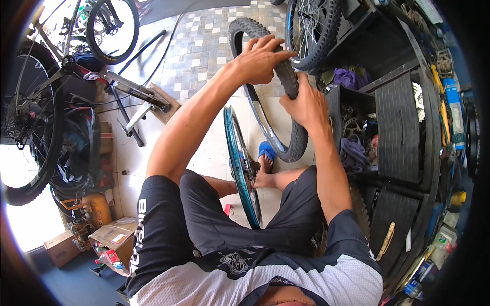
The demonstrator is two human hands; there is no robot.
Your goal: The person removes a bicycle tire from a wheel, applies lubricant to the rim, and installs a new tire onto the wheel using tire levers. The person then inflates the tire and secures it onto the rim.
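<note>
My left hand grips the upper part of a black knobby tyre, its fingers draped over the tread. Just below it on the right side, my right hand holds the same tyre, fingers wrapped behind it and largely hidden. The tyre hangs as a loose, elongated loop in front of me. Below my hands a bicycle wheel with a teal rim stands edge-on between my legs, with a dark cassette at its hub, beside my foot in a blue sandal.
Bicycles and a metal stand are at left, above cardboard boxes and an orange compressor. Another wheel is at the top. Black shelving with tools and cloths runs along my right. A tiled floor lies ahead.
</note>
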